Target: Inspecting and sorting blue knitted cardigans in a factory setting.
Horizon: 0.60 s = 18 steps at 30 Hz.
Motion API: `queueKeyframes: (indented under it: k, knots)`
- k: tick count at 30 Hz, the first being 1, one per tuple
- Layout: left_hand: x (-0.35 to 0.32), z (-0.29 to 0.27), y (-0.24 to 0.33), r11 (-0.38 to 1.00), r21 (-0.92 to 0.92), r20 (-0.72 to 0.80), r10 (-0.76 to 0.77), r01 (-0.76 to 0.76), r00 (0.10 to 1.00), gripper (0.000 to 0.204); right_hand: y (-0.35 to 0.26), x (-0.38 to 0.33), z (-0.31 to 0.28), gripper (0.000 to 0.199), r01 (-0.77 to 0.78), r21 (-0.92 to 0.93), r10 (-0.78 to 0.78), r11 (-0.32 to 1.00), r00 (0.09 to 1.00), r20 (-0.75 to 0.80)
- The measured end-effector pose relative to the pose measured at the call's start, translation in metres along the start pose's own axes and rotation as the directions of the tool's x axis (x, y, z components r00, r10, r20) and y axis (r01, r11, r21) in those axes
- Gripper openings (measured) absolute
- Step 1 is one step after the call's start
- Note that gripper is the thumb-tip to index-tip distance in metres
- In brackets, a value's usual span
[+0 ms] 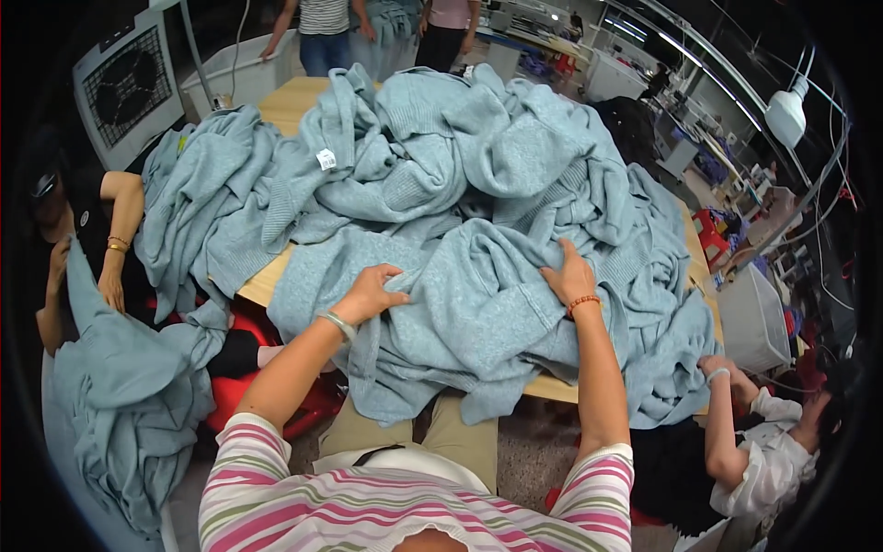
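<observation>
A light blue knitted sweater (478, 285) lies crumpled at the near edge of the table, part of it hanging over toward my lap. My left hand (368, 291) rests on its left side, thumb and fingers apart. On the sweater's right side my right hand (574, 274) lies with its fingers stretched away from me and the thumb spread. Neither hand is closed round the cloth. Behind them rises a big heap of similar light blue sweaters (524, 138), with a small white tag (326, 159) showing on one.
Wooden table (294, 103) under the heap. At left, a person's hand (111, 283) is near sweaters piled in a bin (129, 414); at right, another person's hand (714, 366) touches the heap's edge. A fan unit (129, 87), a lamp (786, 112) and a grey bin (754, 317) stand around.
</observation>
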<state>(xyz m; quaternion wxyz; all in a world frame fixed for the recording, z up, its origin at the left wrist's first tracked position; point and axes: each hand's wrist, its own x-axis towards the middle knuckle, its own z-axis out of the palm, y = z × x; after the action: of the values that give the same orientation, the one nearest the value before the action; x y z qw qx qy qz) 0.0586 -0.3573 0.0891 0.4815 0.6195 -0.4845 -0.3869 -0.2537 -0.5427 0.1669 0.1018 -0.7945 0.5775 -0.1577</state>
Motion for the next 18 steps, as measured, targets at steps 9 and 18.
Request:
queueKeyframes:
  k: [9, 18]
  knots:
    - [-0.021, -0.06, 0.027, 0.895, 0.44, 0.016, -0.091, 0.075, 0.996, 0.034, 0.005, -0.033, -0.055, 0.03, 0.195, 0.041, -0.161, 0.98, 0.897, -0.411]
    - [-0.041, 0.017, 0.127, 0.833, -0.395, 0.693, -0.007, 0.388, 0.721, 0.033, 0.181, 0.013, -0.202, 0.03, -0.157, 0.556, 0.392, 0.816, 0.858, -0.333]
